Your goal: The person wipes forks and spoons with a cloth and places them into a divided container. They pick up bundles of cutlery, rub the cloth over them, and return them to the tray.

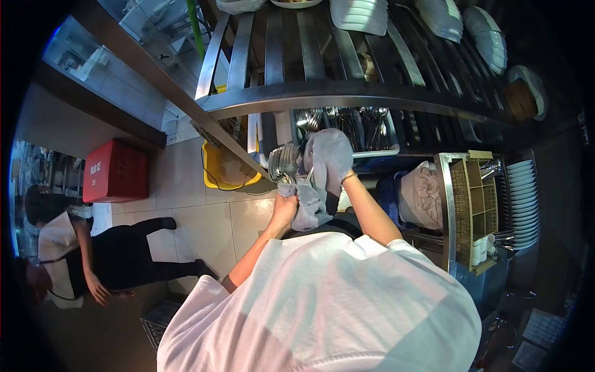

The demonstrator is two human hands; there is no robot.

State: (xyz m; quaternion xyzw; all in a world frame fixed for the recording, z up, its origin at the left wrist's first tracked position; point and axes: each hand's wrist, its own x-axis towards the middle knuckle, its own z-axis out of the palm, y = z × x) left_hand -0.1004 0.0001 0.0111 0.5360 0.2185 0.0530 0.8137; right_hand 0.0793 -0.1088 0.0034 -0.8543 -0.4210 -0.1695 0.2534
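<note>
My left hand (297,208), wrapped in thin greyish-white material, is closed around a bundle of metal spoons (283,162) whose heads point away from me. Pale, crumpled material also covers my right hand (331,155), just beyond and to the right of the left one. Its fingers look curled near a thin metal handle, but the covering hides what is in them. Right behind my hands stands a white cutlery tray (392,150), its compartments holding spoons and other metal cutlery (375,127).
A slatted metal rack (310,93) with stacked white dishes (359,15) overhangs the tray. To the right are a divided basket (458,201) and stacked plates (522,201). A yellow bin (214,177), a red box (118,170) and another person (118,254) are on the left.
</note>
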